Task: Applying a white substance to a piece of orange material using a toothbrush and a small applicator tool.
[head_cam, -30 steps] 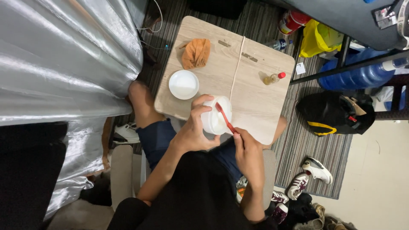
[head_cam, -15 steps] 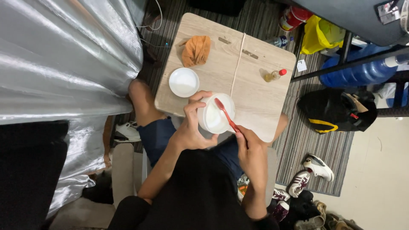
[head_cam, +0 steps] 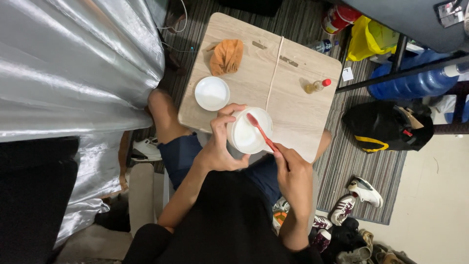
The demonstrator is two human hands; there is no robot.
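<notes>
The table point(head_cam: 298, 112), a pale wooden folding top with a seam down its middle, is the biggest thing here and serves as landmark; the person sits at its near edge with knees under it. Since a second ago the white bowl point(head_cam: 249, 131) has tipped a little more toward the person and the brush head has slid higher up the bowl's inner face, which reads as scrubbing strokes going on rather than a pause. The left hand point(head_cam: 222, 142) is wrapped around the bowl's left side, fingers curled over the rim, holding it just above the table's near edge. The right hand point(head_cam: 293, 168) is closed on the handle of a red toothbrush point(head_cam: 260, 131), bristles against the inside of the bowl. On the table lie one orange cloth point(head_cam: 226, 55) at the far left corner, one white dish point(head_cam: 212, 93) at the left edge, and one small bottle point(head_cam: 316, 86) with a red cap toward the right. Counted: one bowl, one dish, one cloth, one bottle, one toothbrush.
</notes>
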